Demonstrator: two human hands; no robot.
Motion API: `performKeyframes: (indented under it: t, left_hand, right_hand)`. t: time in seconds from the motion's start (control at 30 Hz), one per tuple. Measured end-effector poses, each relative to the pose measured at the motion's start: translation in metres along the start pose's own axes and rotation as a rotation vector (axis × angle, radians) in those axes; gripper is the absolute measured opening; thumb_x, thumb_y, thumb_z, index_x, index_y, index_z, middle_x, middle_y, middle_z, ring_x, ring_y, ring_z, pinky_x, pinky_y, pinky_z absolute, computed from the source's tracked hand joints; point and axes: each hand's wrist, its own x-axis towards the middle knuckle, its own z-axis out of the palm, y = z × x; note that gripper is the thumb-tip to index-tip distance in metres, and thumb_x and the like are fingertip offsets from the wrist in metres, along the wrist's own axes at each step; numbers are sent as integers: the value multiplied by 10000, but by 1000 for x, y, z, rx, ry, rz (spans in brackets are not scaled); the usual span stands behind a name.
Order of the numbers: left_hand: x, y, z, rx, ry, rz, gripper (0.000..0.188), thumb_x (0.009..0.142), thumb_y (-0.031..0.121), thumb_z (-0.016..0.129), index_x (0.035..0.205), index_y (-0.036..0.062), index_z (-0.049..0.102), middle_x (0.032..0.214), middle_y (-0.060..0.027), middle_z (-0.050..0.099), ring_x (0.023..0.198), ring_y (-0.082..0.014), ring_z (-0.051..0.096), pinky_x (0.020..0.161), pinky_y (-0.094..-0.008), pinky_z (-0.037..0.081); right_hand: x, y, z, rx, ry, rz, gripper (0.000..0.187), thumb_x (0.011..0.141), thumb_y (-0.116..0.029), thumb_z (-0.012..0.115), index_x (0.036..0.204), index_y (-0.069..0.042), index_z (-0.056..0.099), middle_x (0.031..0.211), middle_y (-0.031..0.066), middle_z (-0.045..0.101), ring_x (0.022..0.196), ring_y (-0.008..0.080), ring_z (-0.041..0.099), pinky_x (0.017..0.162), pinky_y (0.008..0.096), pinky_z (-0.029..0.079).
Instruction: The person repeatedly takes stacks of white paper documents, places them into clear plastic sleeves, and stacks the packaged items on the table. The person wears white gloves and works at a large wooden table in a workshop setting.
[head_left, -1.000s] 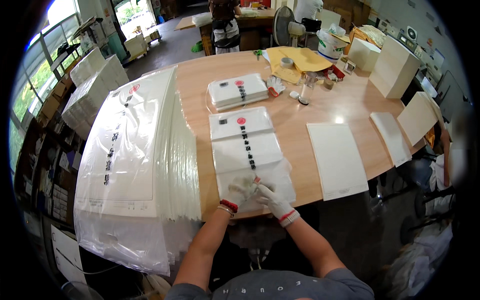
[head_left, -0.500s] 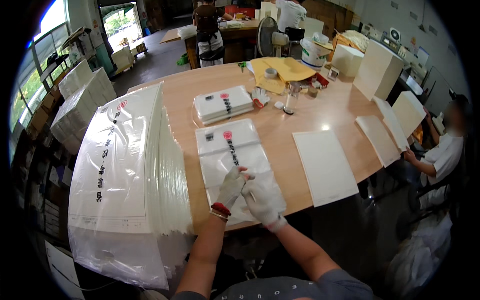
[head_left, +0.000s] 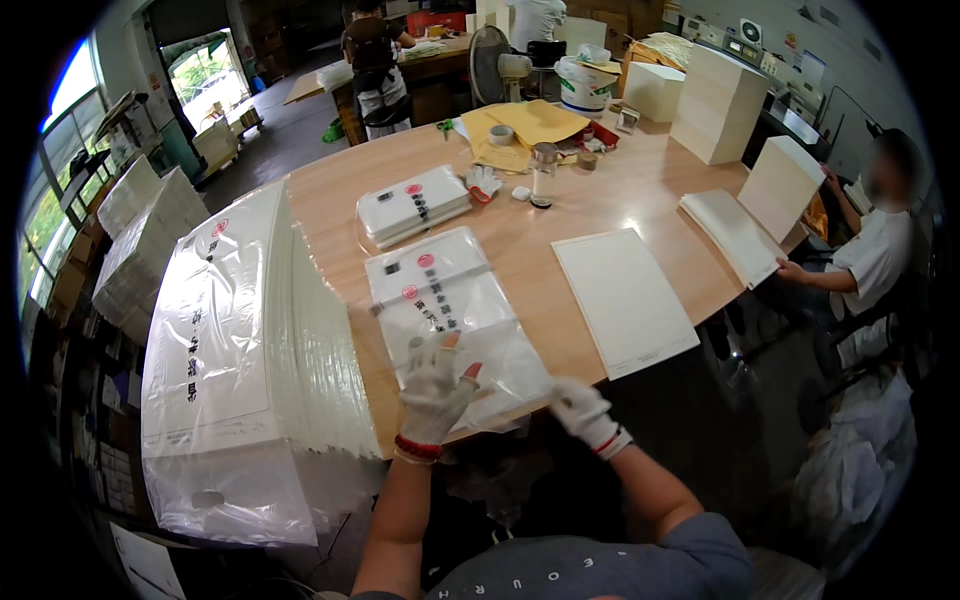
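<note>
In front of me lie clear plastic bags (head_left: 490,335) with black and red print; the upper one sits askew, so two sets of print show. My left hand (head_left: 436,388), in a white knit glove with bare thumb and fingertip, rests with fingers spread on the bags' lower part. Past their lower right corner, at the table's front edge, is my right hand (head_left: 586,412), also gloved; motion blurs its fingers, and I cannot see anything held in it. To the left stands a tall stack of large printed plastic bags (head_left: 225,330) with white sheets inside.
A folded bag bundle (head_left: 413,203), a loose glove (head_left: 483,183) and a glass jar (head_left: 543,180) lie beyond. White sheets (head_left: 625,300) are to the right. At the far right a person (head_left: 870,250) handles a paper stack (head_left: 735,235). Yellow envelopes (head_left: 540,125) lie farther back.
My hands have parted: the left now lies spread on the bag, the right has moved right toward the table edge. The upper bag has shifted askew. The view has turned slightly.
</note>
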Motion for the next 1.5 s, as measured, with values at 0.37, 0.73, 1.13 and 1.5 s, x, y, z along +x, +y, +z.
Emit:
performKeyframes:
  t: [0.37,0.73,1.13,1.5]
  left_hand:
    - [-61,90,36,-808,-500,-470,197,834,121,622,1005,25,604,836,-91,626,724,-134,607,625,-301,495]
    - [-129,61,127,-1263,-895,-797,517,777,105,495,1268,-15,388,1219,-129,499,1053,-225,511,928,-356,400]
    - [-112,126,80,-286,-1042,-226,676,688,277,635,1237,-38,400,1316,-262,313,1179,-457,360,995,-483,337]
    - [-32,2,79,-1085,-641,-601,409,816,108,519,1196,-28,450,983,-110,624,694,-146,552,643,-279,466]
  right_hand:
    - [-8,89,-77,-439,13,169,134,769,-211,588,812,-87,615,774,128,618,738,326,588,665,428,467]
    - [-111,110,-90,661,22,479,264,822,-247,622,963,-24,613,912,106,626,811,211,610,752,310,502]
    - [-86,5,1,474,297,566,342,773,-125,624,1073,28,560,1012,124,607,875,237,604,760,321,480]
    - [-75,-14,-57,322,347,385,121,734,-50,623,846,-5,629,811,103,640,708,200,608,655,279,489]
